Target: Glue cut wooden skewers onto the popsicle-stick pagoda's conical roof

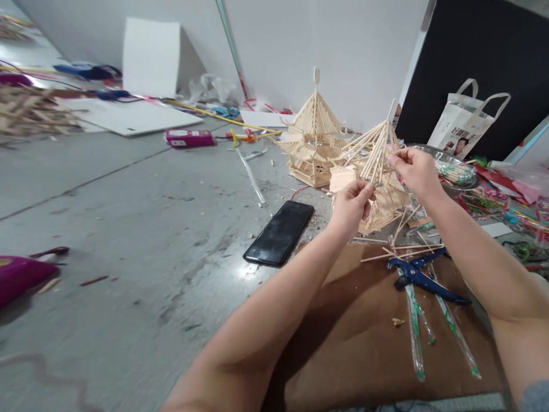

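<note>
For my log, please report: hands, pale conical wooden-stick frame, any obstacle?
Left grip pinches lower edge of frame, right grip its right side. Frame: apex up. Blue plier-shaped cutter apart from both grips.

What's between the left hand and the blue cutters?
Head view: between left hand and blue cutters, part of a stick model, then loose sticks on brown cardboard.

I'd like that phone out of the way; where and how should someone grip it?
Probably grip the phone across its long edges near mid-length, from above and the picture's left: it lies flat, slim, dark face up, with the left forearm close on its right.
</note>
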Demonstrator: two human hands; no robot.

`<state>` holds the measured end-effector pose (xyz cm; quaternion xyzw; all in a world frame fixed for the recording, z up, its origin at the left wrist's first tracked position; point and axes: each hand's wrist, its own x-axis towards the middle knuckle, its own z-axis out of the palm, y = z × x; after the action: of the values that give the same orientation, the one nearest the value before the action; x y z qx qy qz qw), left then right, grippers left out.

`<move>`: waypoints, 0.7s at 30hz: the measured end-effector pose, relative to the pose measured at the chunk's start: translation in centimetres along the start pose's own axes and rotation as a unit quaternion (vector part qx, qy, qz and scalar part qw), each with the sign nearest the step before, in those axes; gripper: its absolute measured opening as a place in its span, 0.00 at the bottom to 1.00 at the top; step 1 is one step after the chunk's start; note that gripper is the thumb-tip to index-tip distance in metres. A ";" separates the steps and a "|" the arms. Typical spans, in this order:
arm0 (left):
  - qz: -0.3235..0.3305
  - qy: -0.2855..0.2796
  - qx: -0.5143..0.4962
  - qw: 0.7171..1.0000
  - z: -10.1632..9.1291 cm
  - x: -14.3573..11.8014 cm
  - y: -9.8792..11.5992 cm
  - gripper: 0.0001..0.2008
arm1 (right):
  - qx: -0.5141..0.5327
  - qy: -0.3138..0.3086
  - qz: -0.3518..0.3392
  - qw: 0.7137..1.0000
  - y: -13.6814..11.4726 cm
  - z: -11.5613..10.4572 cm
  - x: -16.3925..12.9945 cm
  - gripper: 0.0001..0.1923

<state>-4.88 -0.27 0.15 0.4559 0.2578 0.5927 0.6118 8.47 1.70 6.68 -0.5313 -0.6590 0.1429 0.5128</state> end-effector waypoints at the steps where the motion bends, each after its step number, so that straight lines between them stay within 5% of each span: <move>1: -0.003 0.000 -0.002 1.000 -0.1 0.1 -0.1 0.12 | 0.004 -0.004 0.006 1.000 -0.2 0.2 0.1 0.09; 7: -0.034 -0.018 -0.006 0.999 -0.4 0.5 0.0 0.12 | 0.059 -0.018 0.111 0.992 -1.4 1.1 0.3 0.08; 21: -0.046 -0.018 -0.012 0.999 -0.8 1.3 0.3 0.13 | 0.168 0.004 0.168 0.971 -2.0 2.3 0.6 0.11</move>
<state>-5.47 1.13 0.31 0.4466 0.2601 0.5591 0.6483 5.49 2.23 7.49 -0.5408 -0.5251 0.3334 0.5662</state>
